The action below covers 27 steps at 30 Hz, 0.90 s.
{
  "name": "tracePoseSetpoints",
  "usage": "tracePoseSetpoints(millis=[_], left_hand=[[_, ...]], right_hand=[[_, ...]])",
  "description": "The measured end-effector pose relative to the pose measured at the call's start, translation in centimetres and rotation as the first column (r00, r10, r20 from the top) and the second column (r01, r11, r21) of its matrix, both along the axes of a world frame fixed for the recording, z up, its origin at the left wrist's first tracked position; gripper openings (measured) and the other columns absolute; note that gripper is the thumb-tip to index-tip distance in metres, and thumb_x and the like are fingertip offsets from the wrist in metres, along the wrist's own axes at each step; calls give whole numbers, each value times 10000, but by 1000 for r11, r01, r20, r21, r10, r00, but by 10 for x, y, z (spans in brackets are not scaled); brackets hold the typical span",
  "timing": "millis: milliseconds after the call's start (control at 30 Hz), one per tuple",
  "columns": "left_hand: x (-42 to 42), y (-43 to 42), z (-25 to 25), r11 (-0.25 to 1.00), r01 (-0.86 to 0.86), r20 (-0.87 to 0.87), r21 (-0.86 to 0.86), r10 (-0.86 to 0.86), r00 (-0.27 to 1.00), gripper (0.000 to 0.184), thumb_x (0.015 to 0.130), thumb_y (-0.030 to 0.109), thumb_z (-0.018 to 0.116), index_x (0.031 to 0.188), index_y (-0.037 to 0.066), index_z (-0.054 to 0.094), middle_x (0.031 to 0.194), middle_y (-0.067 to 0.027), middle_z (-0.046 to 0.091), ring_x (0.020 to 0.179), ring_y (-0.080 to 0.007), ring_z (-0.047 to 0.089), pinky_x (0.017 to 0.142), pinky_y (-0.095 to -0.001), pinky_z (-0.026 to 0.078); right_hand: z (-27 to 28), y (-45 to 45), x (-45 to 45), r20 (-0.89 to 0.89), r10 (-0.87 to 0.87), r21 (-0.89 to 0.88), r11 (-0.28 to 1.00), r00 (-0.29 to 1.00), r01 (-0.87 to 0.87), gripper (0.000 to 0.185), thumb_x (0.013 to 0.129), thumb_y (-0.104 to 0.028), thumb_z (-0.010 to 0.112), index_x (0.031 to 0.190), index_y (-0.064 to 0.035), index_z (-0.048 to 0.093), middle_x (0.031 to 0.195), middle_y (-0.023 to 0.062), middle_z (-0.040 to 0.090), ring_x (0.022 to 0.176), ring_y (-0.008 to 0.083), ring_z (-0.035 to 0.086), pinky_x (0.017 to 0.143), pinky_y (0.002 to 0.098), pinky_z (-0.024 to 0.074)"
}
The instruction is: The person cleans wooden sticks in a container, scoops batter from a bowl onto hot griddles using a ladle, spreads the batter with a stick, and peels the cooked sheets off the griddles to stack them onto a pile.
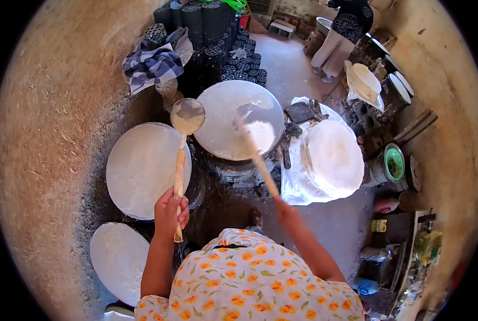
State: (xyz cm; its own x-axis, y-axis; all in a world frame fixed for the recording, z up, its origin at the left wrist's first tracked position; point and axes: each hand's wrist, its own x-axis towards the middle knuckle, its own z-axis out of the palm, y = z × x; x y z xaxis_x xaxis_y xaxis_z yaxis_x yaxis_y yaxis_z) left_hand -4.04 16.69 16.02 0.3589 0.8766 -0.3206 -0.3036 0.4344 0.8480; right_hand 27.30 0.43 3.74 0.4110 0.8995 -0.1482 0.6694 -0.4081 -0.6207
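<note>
My left hand (170, 214) is closed around the wooden handle of a ladle (187, 116), whose round bowl hangs between two griddles. With my right hand (289, 215) I grip a wooden-handled tool (260, 163), blurred by motion. Its far end is over the middle round griddle (217, 112), near a bright white patch of batter (261, 135) and a bare grey streak. Pale material covers the left griddle (148, 171) and the lower left griddle (120, 262). To the right, a stack of thin white rounds (335, 160) rests on shiny sheeting.
Black perforated cylinders (201, 27) stand behind the griddles, beside a checkered cloth (152, 67). Another person (343, 32) is at the upper right near more round pans (399, 88). A green-lined bucket (393, 162) and a cluttered shelf (410, 262) stand along the right side.
</note>
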Motion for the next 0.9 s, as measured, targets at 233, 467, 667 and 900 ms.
tracePoseSetpoints(millis=[233,467,667,900], left_hand=[[18,2,-4,1000,-27,-46,-6,26,999,157,928,91,396,1012,-13,479,708,-39,463,401,-61,387,317,-208,354],[45,5,-2,999,-33,-30,1,33,999,153,923,98,406,1003,-12,477,704,-41,462,399,-63,388,311,-207,353],[56,0,6,994,-108,-57,-3,108,993,127,918,90,408,969,-5,475,703,-39,461,391,-64,385,308,-210,352],[72,-9,8,978,-208,-134,-26,203,970,128,915,89,411,961,-9,477,675,-35,451,381,-66,374,306,-216,346]], right_hand=[[-17,-28,48,367,109,-85,993,924,-84,609,849,-45,499,1366,-348,392,720,171,559,632,372,581,591,455,480],[-31,70,101,208,13,29,999,978,-20,601,821,-42,511,1337,-341,439,706,153,559,629,351,578,597,469,471],[-23,-4,133,187,217,-110,974,958,-199,635,795,-56,554,1333,-373,439,711,148,544,636,352,565,604,463,470],[-33,162,183,297,113,-13,993,948,-114,562,839,-86,520,1325,-356,436,777,220,616,724,385,615,663,488,476]])
